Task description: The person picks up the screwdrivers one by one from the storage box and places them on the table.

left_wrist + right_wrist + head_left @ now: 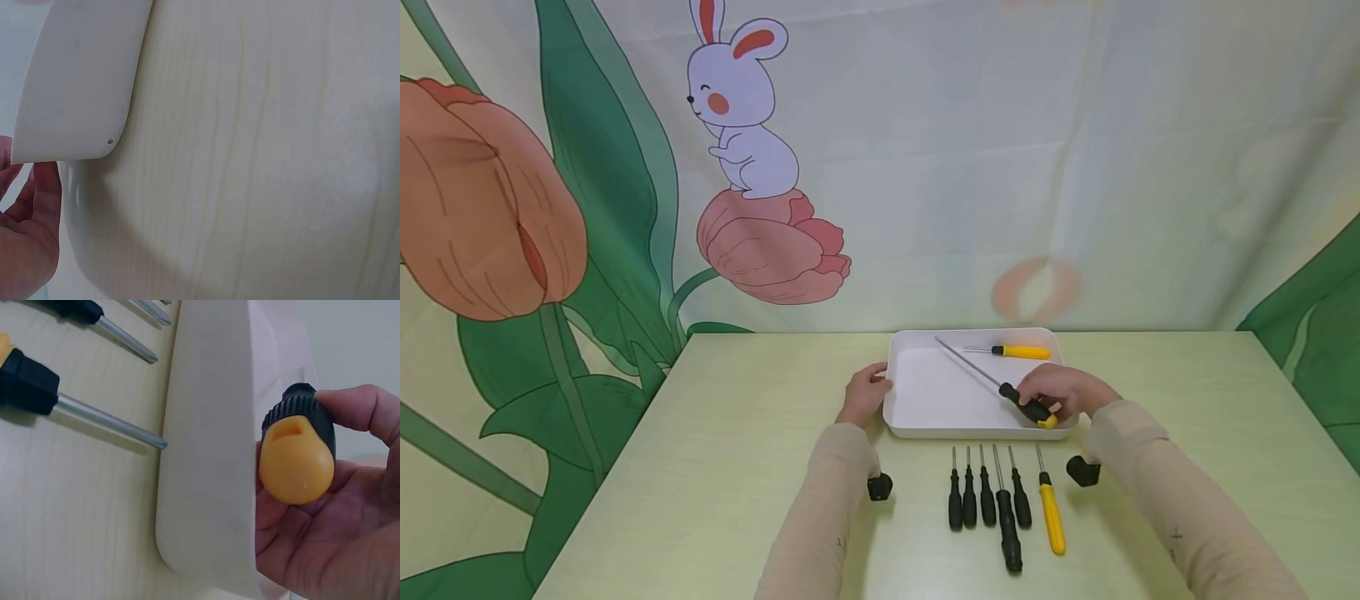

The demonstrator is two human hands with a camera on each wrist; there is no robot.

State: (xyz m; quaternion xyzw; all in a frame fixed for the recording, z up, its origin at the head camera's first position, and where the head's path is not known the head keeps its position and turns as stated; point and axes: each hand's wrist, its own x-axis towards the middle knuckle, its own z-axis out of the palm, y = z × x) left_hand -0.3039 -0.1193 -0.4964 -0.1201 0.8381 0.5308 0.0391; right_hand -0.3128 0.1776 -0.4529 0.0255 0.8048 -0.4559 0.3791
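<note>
My right hand [1067,390] grips a long screwdriver [1033,410] by its black handle with a yellow end cap, over the right part of a shallow white tray [925,432]. Its long shaft slants toward the tray's back rim. In the right wrist view the yellow cap [297,465] faces the camera, with the thumb on the black part. At the tray's left side, my left hand [862,396] holds the rim; the left wrist view has its fingers [47,194] against the tray's corner. Inside the tray, near the back, lies a yellow-handled screwdriver [1026,352].
In front of the tray several black-handled screwdrivers [970,500] lie side by side, shafts toward it. A larger black one [1009,533] is among them, and a yellow-handled one [1052,521] lies at their right. The tray stands near the table's back edge, before a printed curtain [925,208].
</note>
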